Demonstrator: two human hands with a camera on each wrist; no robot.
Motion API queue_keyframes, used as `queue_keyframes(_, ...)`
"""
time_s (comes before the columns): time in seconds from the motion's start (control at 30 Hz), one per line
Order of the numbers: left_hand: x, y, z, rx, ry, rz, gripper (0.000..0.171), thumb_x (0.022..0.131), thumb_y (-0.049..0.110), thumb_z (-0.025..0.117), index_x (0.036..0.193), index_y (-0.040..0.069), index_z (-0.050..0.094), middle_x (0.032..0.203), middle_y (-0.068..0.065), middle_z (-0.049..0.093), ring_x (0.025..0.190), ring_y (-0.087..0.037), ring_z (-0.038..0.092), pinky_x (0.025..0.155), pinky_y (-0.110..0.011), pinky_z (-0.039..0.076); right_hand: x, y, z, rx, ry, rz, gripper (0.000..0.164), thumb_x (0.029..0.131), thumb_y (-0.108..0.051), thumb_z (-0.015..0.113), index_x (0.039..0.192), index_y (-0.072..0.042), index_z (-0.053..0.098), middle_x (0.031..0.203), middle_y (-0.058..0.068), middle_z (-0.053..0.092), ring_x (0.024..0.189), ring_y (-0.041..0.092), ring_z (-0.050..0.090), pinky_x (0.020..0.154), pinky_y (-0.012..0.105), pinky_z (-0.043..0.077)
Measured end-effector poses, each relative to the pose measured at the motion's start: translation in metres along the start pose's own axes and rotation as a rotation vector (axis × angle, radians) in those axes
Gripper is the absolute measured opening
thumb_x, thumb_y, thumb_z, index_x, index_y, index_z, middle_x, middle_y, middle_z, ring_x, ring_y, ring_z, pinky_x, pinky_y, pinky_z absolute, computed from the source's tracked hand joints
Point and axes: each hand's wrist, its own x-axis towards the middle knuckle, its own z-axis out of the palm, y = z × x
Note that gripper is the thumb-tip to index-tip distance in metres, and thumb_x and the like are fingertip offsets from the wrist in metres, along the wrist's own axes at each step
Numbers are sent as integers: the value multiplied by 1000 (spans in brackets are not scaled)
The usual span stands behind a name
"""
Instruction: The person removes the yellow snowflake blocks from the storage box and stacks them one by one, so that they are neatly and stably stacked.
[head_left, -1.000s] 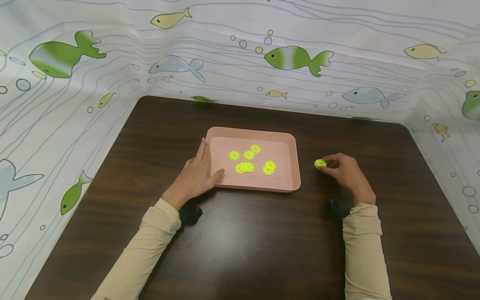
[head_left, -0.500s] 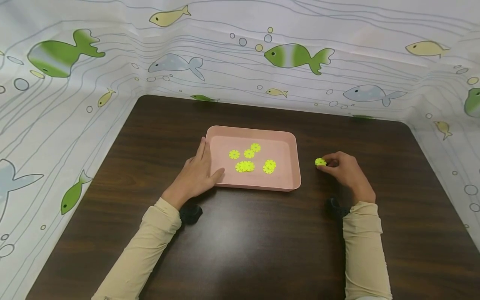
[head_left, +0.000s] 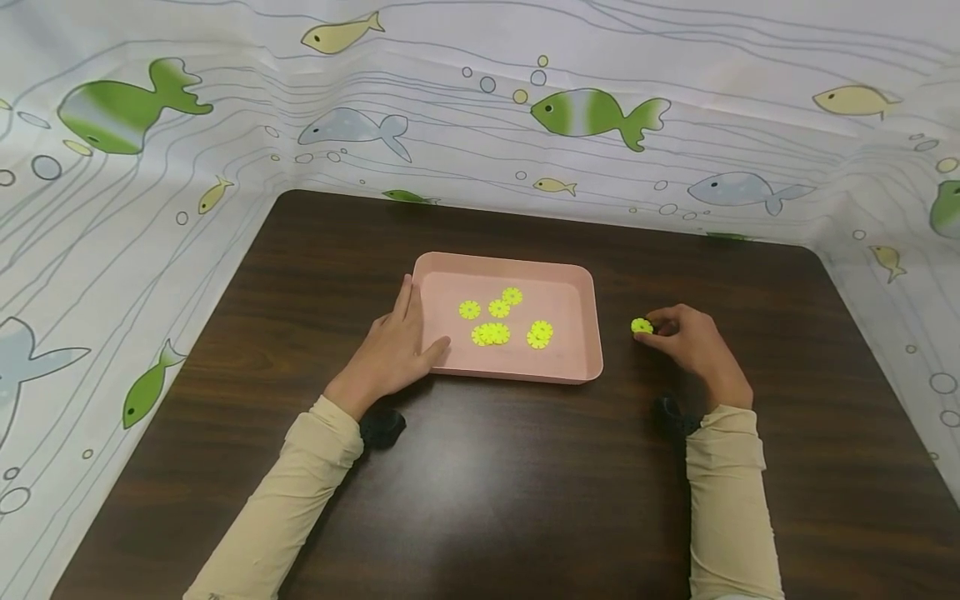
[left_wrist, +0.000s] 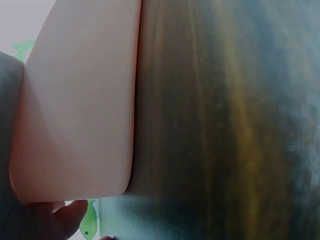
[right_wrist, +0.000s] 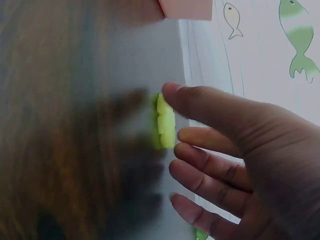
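Now touching the pink tray (head_left: 555,300) with the left hand (head_left: 386,350), keeping straight fingers (head_left: 406,296) along its left side and laying a thumb (head_left: 435,352) over its near edge, by the corner. With the right hand (head_left: 693,346), pinching a yellow disc (head_left: 641,327) in a narrow grip, between thumb and first finger. Bending the other fingers loosely, away from it. Off to the right of the tray, near it but not touching. On the table (head_left: 540,483) or just above it; hard to tell which.

Inside the tray, more yellow discs like little flowers: one alone (head_left: 469,310), two touching (head_left: 499,308) near the middle, two overlapping (head_left: 539,335) nearer the right side, and a bunch in a row (head_left: 491,334) nearer the front. Too squashed together in that bunch to count. Behind the dark brown table, a white cloth (head_left: 465,108) with green, yellow and blue fish. On both arms, tan sleeves (head_left: 723,492), with small black things (head_left: 381,428) by the wrists.
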Motion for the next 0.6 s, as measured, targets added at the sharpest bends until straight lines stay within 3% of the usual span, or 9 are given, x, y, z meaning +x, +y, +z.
queue_keyframes(0.2,-1,-1,-1,-5,2,0,100,99,50,53,162,-6,0,171,-20,-12,154,-41,23,119,-64,24,-2,-19,-1,36,98,-73,51,97,-28,74,129,11,64,118,28,62,105,42,61,92,61,51)
queue_keyframes(0.37,0,-2,0,-5,14,6,99,99,50,53,162,-6,1,171,-20,-10,153,-41,26,119,-63,25,4,-52,4,81,179,-161,44,94,-22,78,125,8,68,114,24,64,100,39,62,88,57,52)
queue_keyframes(0.6,0,-3,1,12,26,18,100,99,51,52,162,-7,0,171,-22,-9,151,-43,32,118,-62,27,22,-104,26,115,136,-281,40,90,-18,82,121,6,72,111,21,67,93,33,62,80,47,52)
